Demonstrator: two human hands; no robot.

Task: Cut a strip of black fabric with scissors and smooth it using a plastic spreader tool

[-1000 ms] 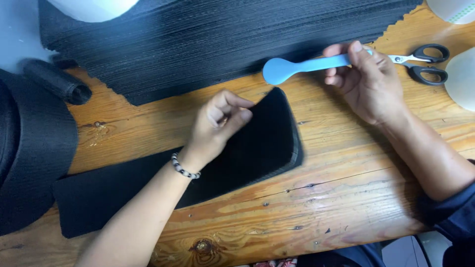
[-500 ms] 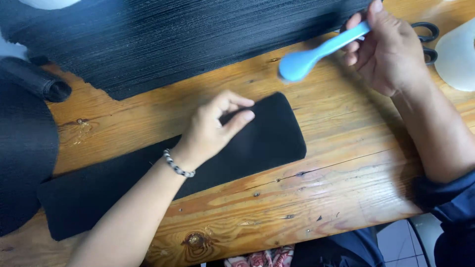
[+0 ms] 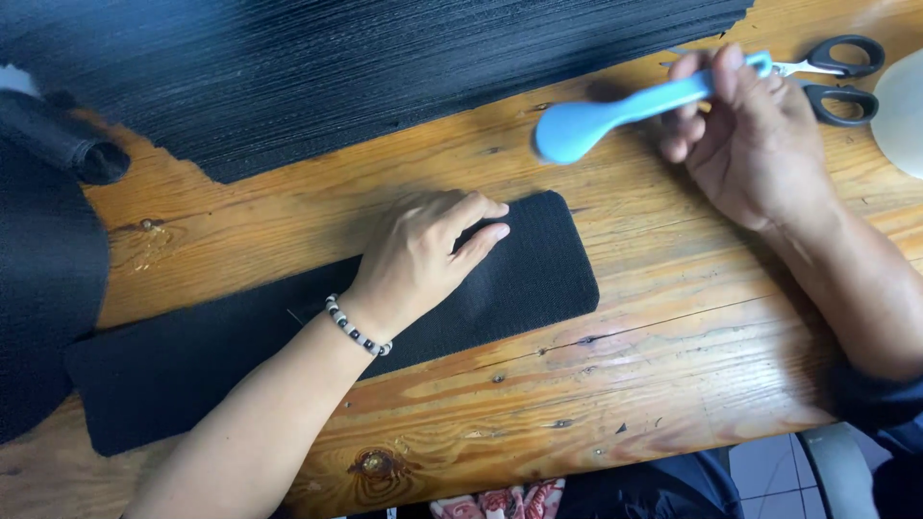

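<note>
The left hand [image 3: 423,255], wearing one black-and-white beaded bracelet [image 3: 357,327] at the wrist, is lying palm down on one long black textured fabric strip with rounded corners [image 3: 519,279], its grip loose and flat, fingers spread across the cloth and closing on nothing. That strip is lying flat on the knotty varnished wooden table [image 3: 625,384], running from the lower left up toward the middle, its rounded end just past the fingertips. The right hand [image 3: 750,144] is hovering above the table's far right, its grip wrapping the handle of one light blue plastic tool with a rounded spoon-like head [image 3: 596,120]; the head is pointing left, looking blurred and clear of the wood. Just behind that hand, one pair of black-handled scissors [image 3: 836,72] is lying on the table, partly hidden. Along the far edge, one big stack of black ribbed sheets [image 3: 385,67] is filling the top of the view. At the left, one small black fabric roll [image 3: 67,144] is resting beside one larger dark fabric mass [image 3: 38,279]. One pale rounded object [image 3: 902,111] is showing at the right edge.
</note>
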